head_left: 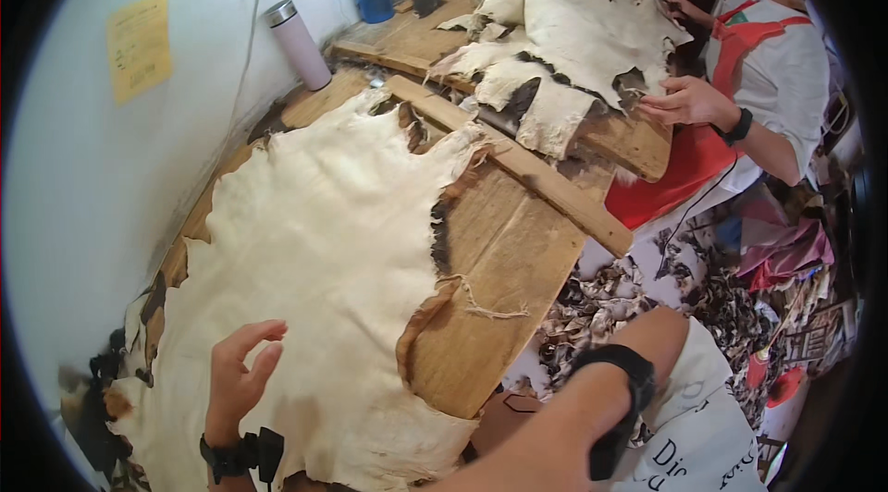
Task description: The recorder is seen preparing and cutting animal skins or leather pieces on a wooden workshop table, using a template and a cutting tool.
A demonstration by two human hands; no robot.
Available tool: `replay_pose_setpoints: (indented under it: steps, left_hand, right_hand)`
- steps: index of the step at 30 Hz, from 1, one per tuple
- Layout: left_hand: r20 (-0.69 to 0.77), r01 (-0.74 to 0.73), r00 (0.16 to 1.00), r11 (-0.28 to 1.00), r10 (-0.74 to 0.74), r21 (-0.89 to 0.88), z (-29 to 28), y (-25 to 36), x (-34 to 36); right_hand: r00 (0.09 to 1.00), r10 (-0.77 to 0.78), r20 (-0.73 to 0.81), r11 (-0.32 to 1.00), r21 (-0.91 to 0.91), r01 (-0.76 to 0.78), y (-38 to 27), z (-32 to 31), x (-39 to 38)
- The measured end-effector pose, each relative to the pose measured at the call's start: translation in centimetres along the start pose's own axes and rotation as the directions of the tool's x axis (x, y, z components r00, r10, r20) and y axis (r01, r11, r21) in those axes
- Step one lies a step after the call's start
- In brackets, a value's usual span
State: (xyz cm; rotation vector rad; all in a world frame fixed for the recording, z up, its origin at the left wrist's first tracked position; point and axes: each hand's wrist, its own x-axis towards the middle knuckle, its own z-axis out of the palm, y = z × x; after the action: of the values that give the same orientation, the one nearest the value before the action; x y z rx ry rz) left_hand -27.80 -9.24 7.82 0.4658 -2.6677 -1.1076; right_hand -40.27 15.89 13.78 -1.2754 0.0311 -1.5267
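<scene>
In the head view, a pale hide (314, 233) lay spread over the sloping wooden worktop (509, 279), its ragged right edge leaving bare boards. The left hand (242, 376) hung above its lower part, the grip narrow, thumb and fingers slightly parted. The right hand (550, 432) showed near the lower edge; its fingers were hidden, so its grip could not be told. Beyond a wooden bar (527, 164), a co-worker's hand (692, 104) was at a second hide (601, 25).
</scene>
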Motion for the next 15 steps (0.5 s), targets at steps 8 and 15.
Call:
replay_pose_setpoints:
  steps: [8, 15]
  left_hand:
    - [0.033, 0.024, 0.999, 0.999, -0.023, -0.025, 1.6, 0.7, 4.5]
    - [0.013, 0.038, 0.999, 0.985, -0.037, -0.166, 3.8, -0.2, 10.1]
  right_hand:
    - [0.999, 0.048, -0.009, 0.992, 0.114, -0.047, -1.3, -2.6, -2.0]
    - [0.997, -0.071, -0.037, 0.979, 0.187, 0.077, 0.0, -2.7, -2.2]
